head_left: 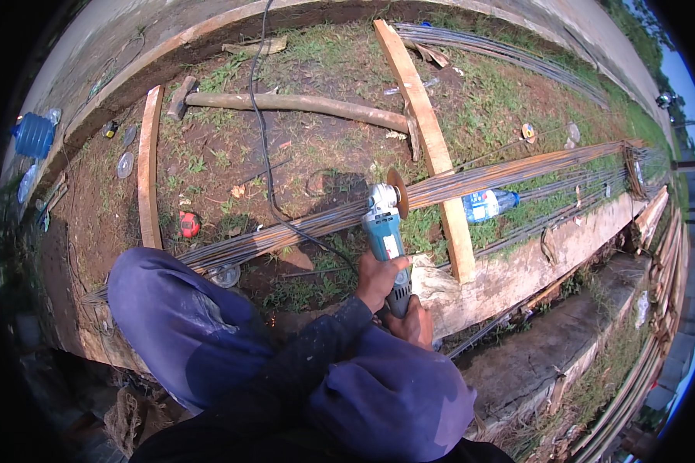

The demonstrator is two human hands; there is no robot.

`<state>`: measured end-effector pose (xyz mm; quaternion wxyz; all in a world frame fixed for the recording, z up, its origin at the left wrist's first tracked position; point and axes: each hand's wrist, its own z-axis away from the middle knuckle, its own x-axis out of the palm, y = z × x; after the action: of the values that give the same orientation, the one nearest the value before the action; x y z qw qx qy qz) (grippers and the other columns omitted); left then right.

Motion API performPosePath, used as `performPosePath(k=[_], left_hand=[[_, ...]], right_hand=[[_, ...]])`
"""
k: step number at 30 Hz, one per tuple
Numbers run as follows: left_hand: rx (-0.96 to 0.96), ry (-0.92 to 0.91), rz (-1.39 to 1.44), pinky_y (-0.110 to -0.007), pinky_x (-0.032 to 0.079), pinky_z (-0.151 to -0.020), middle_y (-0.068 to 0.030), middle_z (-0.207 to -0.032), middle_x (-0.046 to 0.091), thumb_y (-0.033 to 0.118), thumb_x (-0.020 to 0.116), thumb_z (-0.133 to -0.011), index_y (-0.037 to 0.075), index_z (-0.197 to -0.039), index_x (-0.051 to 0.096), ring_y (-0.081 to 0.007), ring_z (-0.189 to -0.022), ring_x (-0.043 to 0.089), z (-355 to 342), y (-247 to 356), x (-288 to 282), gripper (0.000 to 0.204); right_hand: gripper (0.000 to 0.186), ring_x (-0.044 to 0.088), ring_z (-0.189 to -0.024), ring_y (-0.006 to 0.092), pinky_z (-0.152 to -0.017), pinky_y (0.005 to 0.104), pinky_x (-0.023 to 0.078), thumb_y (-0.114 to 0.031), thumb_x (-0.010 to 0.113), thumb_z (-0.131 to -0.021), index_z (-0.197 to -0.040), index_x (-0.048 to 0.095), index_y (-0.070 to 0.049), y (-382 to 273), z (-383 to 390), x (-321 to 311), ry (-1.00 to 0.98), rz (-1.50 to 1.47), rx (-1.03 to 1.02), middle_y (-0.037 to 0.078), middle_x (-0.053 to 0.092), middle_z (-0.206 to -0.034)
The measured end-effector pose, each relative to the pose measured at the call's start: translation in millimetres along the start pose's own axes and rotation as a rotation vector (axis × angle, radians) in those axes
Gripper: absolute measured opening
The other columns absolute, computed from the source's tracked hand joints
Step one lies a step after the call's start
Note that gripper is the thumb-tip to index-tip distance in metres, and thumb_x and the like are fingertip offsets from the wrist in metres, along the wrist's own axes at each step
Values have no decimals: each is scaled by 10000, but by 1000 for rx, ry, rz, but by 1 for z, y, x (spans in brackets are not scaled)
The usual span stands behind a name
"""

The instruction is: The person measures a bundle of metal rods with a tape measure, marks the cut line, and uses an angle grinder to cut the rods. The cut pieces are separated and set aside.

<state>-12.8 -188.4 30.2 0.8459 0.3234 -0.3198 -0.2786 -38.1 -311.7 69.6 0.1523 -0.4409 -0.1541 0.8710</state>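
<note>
Left grip (377, 282) and right grip (418, 322) are closed around the grinder (384, 230); disc (398, 194) contact with rods (479, 182) cannot be confirmed.

Dark sleeve (320, 339), purple-blue trousers (398, 397) – pale smudges (218, 315)

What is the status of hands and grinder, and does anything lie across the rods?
Left hand on grinder body, right hand at its rear. Disc at rusty rods, contact unclear. Black cable crosses rods, left of grinder.
</note>
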Motion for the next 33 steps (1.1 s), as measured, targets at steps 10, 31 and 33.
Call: performPosePath(k=[10, 31, 33], left_hand=[[25, -17, 16, -315, 491, -655, -20, -823, 647, 104, 773, -775, 31, -907, 645, -113, -716, 605, 10, -4, 0, 198], [-18, -1, 14, -319, 493, -668, -22, -830, 654, 132, 770, -770, 31, -911, 656, -122, -727, 614, 7, -7, 3, 208], [-20, 1, -14, -321, 494, -670, -24, -833, 654, 126, 768, -773, 30, -914, 654, -124, -727, 615, 5, -4, 2, 205]], right_hand=[[413, 680, -804, 490, -725, 525, 524, -251, 786, -718, -923, 593, 51, 2, 10, -2, 11, -20, 31, 317, 673, -799], [402, 660, -805, 520, -708, 540, 509, -252, 751, -749, -938, 578, 57, 3, 11, -5, 31, -41, 1, 339, 657, -796], [401, 664, -800, 514, -710, 539, 510, -253, 745, -754, -934, 577, 63, 1, 9, -6, 30, -42, -38, 339, 656, -793]])
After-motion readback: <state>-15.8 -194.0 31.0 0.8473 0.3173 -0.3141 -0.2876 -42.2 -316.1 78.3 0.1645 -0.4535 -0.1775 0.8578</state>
